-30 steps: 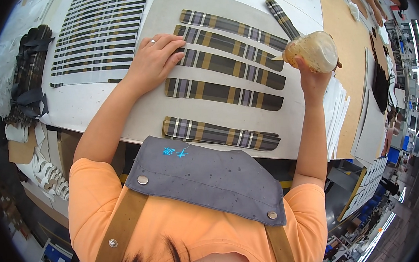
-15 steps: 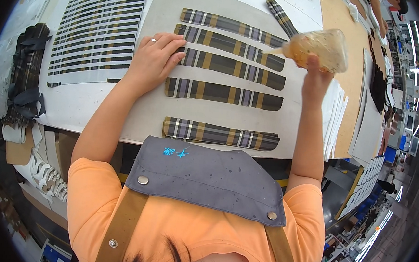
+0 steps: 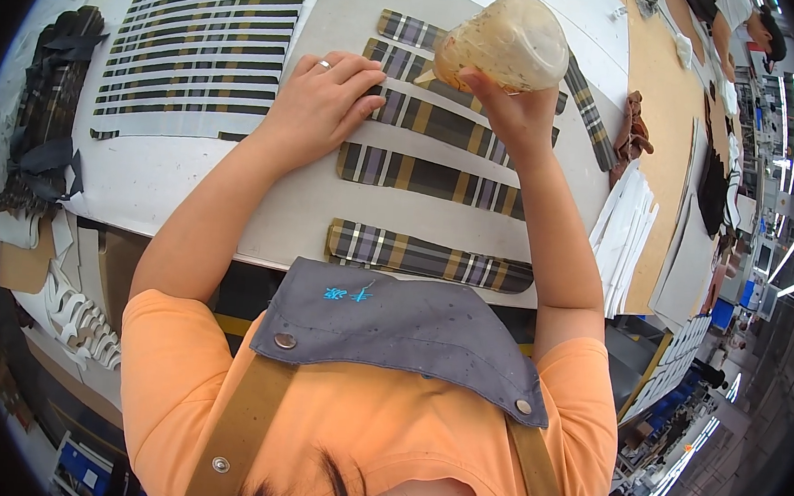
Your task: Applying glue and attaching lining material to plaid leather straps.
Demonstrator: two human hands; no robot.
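Observation:
My right hand [image 3: 510, 112] is wrapped round a translucent squeeze bottle [image 3: 515, 47] with yellowish contents, tilted so its nozzle points down and left at a plaid strip. Several dark plaid strips [image 3: 439, 181] with white, yellow and purple bands lie in rows on a grey board [image 3: 297, 217]. My left hand [image 3: 329, 103] rests flat with fingers stretched out, its fingertips on the left ends of the upper strips. A small stack of plaid strips [image 3: 429, 255] lies at the board's near edge. The bottle and right hand hide parts of the upper strips.
A white sheet with many plaid strips [image 3: 208, 42] lies at the left. Dark plaid bundles [image 3: 55, 91] hang beyond it. To the right are another plaid strip [image 3: 591, 114], brown scraps [image 3: 635, 127] and white sheets [image 3: 622, 228]. A person [image 3: 736, 23] is at the far right.
My right hand has brought the bottle leftward over the upper strips, its nozzle near their left part. My left hand stays on the strip ends. The whole view has shifted slightly.

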